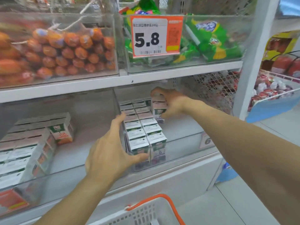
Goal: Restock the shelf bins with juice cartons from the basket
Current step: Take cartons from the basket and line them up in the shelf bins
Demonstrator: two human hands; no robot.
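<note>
Right hand (172, 103) fingers grasping juice carton (158, 109) at back of clear shelf bin (186, 140); left hand (112, 148) fingers released, flat against carton rows (142, 129); basket (146, 211) below

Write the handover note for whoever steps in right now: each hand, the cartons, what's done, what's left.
Right hand: grips a juice carton at the back right of the middle bin, starting a third row.
Left hand: open, fingers flat against the bin's left side, thumb on the front wall.
Done: two rows of cartons fill that bin's left part.
Left: the bin's right part is bare. Basket sits below; contents not visible.
</note>
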